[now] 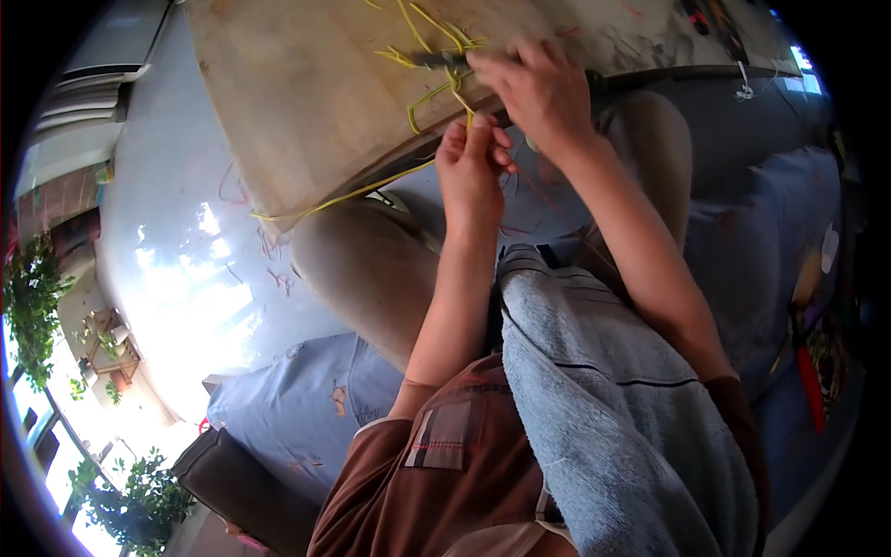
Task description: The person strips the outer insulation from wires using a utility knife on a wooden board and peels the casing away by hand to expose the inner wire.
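As far as my head view shows, the step in hand reads as working a thin bright-yellow flexible cord point(455, 80) against a slim dark rod-like tool point(434, 59), over the near edge of a flat pale-tan wooden-looking tabletop point(297, 111). Left hand point(471, 167) has thumb and index pinched on the cord just off that edge, other fingers curled; a long yellow length runs from it leftward along the edge. Right hand point(548, 93) is just beyond and to the right, motion-blurred; I read its fingers as closed on the tool's right end, exact grip not clear. Cord strands cross at the tool, with bent loops and loose ends on the tabletop; can't tell if they're knotted or merely overlapping. My call: next move calls for a firm left pinch, modest tension on the cord, and a controlled right-hand turn or pull at the crossing. Watch for cord slip and for the tool tip snagging neighbouring strands.
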The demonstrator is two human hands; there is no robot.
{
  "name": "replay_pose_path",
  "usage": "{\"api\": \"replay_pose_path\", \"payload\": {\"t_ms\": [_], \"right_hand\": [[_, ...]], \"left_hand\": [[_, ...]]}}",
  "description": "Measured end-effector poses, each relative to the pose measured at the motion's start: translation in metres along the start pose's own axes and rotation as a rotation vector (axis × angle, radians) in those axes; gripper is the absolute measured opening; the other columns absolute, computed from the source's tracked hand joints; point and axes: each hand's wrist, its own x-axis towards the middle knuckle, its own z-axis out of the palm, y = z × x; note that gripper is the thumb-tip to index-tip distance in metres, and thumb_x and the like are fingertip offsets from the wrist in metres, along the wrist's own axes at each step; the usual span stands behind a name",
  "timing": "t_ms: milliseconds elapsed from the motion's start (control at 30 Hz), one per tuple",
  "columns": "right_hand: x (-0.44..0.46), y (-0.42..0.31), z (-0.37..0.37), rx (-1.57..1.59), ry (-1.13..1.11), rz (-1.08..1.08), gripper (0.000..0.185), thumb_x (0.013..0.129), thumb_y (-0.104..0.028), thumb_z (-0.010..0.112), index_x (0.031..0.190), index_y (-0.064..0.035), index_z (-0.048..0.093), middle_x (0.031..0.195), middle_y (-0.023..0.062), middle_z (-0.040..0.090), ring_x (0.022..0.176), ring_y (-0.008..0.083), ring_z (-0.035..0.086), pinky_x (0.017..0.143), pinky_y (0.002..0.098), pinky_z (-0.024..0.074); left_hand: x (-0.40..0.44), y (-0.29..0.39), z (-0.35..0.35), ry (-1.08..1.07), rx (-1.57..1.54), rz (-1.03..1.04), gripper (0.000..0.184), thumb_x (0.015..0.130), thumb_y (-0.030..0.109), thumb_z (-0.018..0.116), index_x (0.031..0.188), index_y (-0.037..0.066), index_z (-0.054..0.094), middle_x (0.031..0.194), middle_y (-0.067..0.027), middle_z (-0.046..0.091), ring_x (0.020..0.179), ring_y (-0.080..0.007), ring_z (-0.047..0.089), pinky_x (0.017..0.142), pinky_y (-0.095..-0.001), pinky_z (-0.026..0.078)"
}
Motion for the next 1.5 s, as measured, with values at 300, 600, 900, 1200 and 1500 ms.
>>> {"api": "replay_pose_path", "payload": {"t_ms": [300, 600, 900, 1200, 1500], "right_hand": [[0.015, 0.014, -0.026, 0.153, -0.144, 0.075, 0.019, 0.072, -0.023, 0.067, 0.091, -0.0223, 0.067, 0.074, -0.0013, 0.052, 0.076, 0.0171, 0.056, 0.068, 0.0327, 0.0447], [-0.012, 0.006, -0.029, 0.106, -0.078, -0.049, 0.025, 0.066, -0.013, 0.067, 0.089, -0.0211, 0.066, 0.084, 0.0021, 0.051, 0.084, 0.0208, 0.052, 0.071, 0.033, 0.0425], [-0.01, 0.003, -0.024, 0.082, -0.042, -0.06, 0.024, 0.066, -0.012, 0.065, 0.089, -0.0201, 0.066, 0.084, 0.0013, 0.052, 0.084, 0.0208, 0.05, 0.072, 0.0332, 0.0402], [-0.003, 0.005, -0.025, 0.15, -0.078, -0.059, 0.018, 0.069, -0.015, 0.066, 0.087, -0.0175, 0.066, 0.082, 0.0009, 0.051, 0.082, 0.0193, 0.05, 0.074, 0.033, 0.04], [-0.006, 0.002, -0.014, 0.124, -0.059, 0.015, 0.017, 0.068, -0.011, 0.064, 0.083, -0.0186, 0.066, 0.084, 0.0005, 0.051, 0.083, 0.02, 0.05, 0.074, 0.0331, 0.0392]], "left_hand": [[0.001, 0.005, -0.004, -0.003, -0.048, -0.003, 0.015, 0.09, 0.017, 0.051, 0.085, 0.003, 0.054, 0.068, -0.0046, 0.057, 0.047, -0.006, 0.047, 0.042, -0.0201, 0.042], [-0.004, 0.004, -0.003, 0.025, 0.004, -0.03, 0.017, 0.09, 0.019, 0.05, 0.087, 0.002, 0.052, 0.066, -0.0042, 0.056, 0.047, -0.007, 0.047, 0.042, -0.0211, 0.043], [-0.007, 0.006, -0.004, 0.021, -0.014, -0.027, 0.018, 0.09, 0.019, 0.051, 0.088, 0.001, 0.054, 0.067, -0.0049, 0.056, 0.044, -0.0066, 0.046, 0.04, -0.0207, 0.042], [-0.008, 0.005, -0.003, 0.048, -0.011, -0.041, 0.016, 0.09, 0.018, 0.051, 0.089, 0.002, 0.054, 0.066, -0.005, 0.056, 0.043, -0.0067, 0.046, 0.039, -0.0206, 0.041], [-0.008, 0.004, -0.002, 0.032, 0.042, 0.003, 0.014, 0.09, 0.017, 0.05, 0.083, 0.005, 0.051, 0.065, -0.0027, 0.053, 0.045, -0.0049, 0.042, 0.039, -0.0199, 0.039]]}}
